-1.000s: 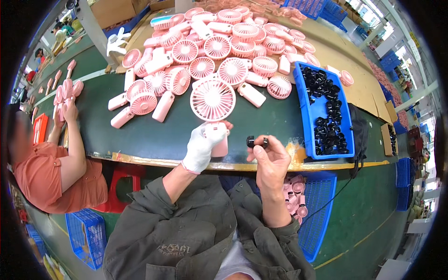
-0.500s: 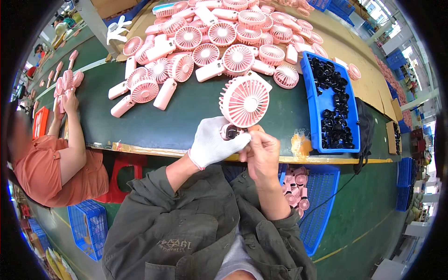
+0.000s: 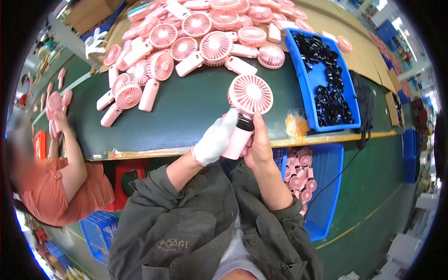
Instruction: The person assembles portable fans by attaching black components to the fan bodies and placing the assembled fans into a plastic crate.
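A pink handheld fan (image 3: 251, 94) is between my two hands at the table's front edge, its round grille up and its handle slanting toward me. A black collar (image 3: 245, 122) sits round the neck, between grille and handle. My left hand (image 3: 213, 142), in a white glove, closes on the collar and handle from the left. My bare right hand (image 3: 259, 147) grips from the right, its thumb up against the neck by the grille and its fingers curled behind the handle. Beyond them, many similar pink fans (image 3: 215, 46) lie piled on the green table (image 3: 186, 112).
To the right, a blue tray (image 3: 313, 112) holds small black parts (image 3: 332, 107). A blue crate (image 3: 329, 186) with pink fans stands under the table edge. At left, a person in an orange top (image 3: 70, 186) holds pink fans near a red stool (image 3: 122, 179).
The fan has turned and sits lower, so its handle and black collar now show below the grille. My right hand has gone from a fingertip pinch near the collar to a grip round the handle.
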Action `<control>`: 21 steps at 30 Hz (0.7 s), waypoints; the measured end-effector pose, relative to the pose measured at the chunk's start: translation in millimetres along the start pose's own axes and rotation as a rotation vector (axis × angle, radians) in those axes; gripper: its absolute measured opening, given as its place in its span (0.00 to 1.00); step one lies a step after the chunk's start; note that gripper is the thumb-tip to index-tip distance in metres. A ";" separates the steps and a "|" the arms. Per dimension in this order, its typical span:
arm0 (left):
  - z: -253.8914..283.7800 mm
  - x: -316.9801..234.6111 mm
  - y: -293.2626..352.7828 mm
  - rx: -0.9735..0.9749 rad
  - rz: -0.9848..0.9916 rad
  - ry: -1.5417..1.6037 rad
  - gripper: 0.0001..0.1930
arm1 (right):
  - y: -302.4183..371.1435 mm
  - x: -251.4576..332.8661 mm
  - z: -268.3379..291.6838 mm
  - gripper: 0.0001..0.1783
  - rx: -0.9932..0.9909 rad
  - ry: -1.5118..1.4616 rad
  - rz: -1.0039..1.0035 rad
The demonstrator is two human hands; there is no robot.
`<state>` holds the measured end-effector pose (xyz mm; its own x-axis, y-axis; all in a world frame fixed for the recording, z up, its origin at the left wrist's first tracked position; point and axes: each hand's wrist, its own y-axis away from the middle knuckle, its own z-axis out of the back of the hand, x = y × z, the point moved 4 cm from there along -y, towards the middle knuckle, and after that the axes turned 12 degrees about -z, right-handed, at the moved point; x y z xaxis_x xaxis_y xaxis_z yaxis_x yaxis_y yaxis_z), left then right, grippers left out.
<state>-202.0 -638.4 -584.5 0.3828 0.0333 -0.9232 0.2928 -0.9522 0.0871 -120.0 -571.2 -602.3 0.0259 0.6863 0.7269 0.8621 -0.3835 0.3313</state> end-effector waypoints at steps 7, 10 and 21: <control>-11.1 10.6 -0.6 0.024 0.041 0.058 0.28 | 13.1 6.0 5.9 0.22 -0.100 -0.105 0.046; -15.6 -1.4 -3.4 0.124 -0.347 -0.354 0.19 | 17.9 12.0 3.6 0.19 -0.050 -0.100 0.044; -21.2 -26.3 -5.0 0.291 -0.500 -0.924 0.15 | 27.5 15.2 -8.0 0.38 0.012 0.001 0.272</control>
<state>-194.9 -628.1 -552.7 -0.5639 0.3119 -0.7647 -0.0333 -0.9338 -0.3563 -99.9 -576.2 -577.3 0.2567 0.5585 0.7888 0.8295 -0.5462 0.1168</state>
